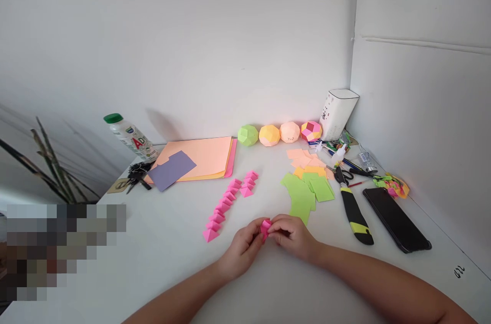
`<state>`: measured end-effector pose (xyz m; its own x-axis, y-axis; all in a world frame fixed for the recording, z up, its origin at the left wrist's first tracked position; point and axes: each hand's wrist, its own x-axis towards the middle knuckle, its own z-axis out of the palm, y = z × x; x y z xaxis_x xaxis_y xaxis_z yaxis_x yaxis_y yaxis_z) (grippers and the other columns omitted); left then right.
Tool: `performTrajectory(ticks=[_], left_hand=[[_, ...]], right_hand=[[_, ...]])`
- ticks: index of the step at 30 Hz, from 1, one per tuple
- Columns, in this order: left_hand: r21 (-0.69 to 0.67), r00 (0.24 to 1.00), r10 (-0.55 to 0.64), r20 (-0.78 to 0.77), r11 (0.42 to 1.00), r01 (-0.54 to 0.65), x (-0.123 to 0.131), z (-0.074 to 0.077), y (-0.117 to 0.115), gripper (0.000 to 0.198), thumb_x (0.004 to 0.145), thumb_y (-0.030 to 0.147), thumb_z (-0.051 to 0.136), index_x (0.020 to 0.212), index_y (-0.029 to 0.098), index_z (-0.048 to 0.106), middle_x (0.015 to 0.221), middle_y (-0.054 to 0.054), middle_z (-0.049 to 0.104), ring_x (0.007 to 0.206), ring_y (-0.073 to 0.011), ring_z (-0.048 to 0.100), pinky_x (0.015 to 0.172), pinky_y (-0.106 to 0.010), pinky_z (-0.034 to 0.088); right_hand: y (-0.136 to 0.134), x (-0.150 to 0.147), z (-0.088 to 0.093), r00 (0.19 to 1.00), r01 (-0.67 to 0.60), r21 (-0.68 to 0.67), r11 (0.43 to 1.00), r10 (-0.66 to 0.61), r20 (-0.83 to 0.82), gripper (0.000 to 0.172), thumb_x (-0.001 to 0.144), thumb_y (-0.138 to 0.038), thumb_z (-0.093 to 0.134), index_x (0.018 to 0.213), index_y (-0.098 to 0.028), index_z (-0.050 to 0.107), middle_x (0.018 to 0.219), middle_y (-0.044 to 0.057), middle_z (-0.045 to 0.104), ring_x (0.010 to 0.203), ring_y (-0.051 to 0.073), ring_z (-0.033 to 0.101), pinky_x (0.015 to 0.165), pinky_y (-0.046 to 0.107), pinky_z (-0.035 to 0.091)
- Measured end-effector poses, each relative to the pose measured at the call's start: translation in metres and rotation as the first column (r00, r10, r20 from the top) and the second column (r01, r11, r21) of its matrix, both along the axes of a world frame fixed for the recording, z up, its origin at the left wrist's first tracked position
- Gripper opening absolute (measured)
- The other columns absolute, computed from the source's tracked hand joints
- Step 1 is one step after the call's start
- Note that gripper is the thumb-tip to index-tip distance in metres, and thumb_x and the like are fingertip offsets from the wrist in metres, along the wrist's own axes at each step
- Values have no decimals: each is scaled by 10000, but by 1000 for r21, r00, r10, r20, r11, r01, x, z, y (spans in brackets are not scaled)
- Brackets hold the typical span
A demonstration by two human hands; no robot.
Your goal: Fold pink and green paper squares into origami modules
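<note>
Both my hands meet over the white table, pinching a small pink folded paper piece between them. My left hand grips it from the left with curled fingers. From the right, my right hand closes its fingertips on the same piece. A curved row of several finished pink folded units lies just beyond my left hand. Green paper squares lie beyond my right hand.
Four paper polyhedron balls line the wall. Orange sheets with a purple piece, a bottle, keys, scissors, a yellow-black knife, a phone and a white box are spread around.
</note>
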<state>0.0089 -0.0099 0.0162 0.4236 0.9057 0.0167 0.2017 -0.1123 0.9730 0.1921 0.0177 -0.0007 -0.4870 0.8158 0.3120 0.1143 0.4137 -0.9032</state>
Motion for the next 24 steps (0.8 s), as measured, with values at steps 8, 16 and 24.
performTrajectory(ticks=[8, 16, 24], left_hand=[[32, 1000, -20, -5, 999, 20, 0, -3, -2, 253, 911, 277, 404, 1123, 200, 518, 792, -19, 556, 751, -157, 526, 704, -277, 459], [-34, 996, 84, 36, 996, -83, -1, -12, -2, 352, 894, 330, 429, 1226, 213, 444, 768, -16, 562, 760, -158, 540, 723, -293, 466], [161, 999, 21, -46, 987, -13, 0, -18, -3, 349, 914, 277, 380, 1254, 204, 413, 701, 8, 552, 596, -123, 476, 589, -248, 421]], right_hand=[[-1, 1, 7, 1000, -8, -335, 942, 1, -23, 149, 785, -314, 627, 764, -172, 588, 658, -5, 580, 532, 102, 502, 496, 225, 411], [-1, -1, 11, 998, -19, -282, 959, 34, 49, 101, 787, -255, 592, 827, -178, 540, 701, -15, 530, 553, 89, 447, 491, 210, 368], [-1, -2, 9, 992, -11, -160, 987, 30, 120, 58, 764, -187, 563, 715, -168, 540, 653, -19, 498, 537, 91, 419, 479, 208, 346]])
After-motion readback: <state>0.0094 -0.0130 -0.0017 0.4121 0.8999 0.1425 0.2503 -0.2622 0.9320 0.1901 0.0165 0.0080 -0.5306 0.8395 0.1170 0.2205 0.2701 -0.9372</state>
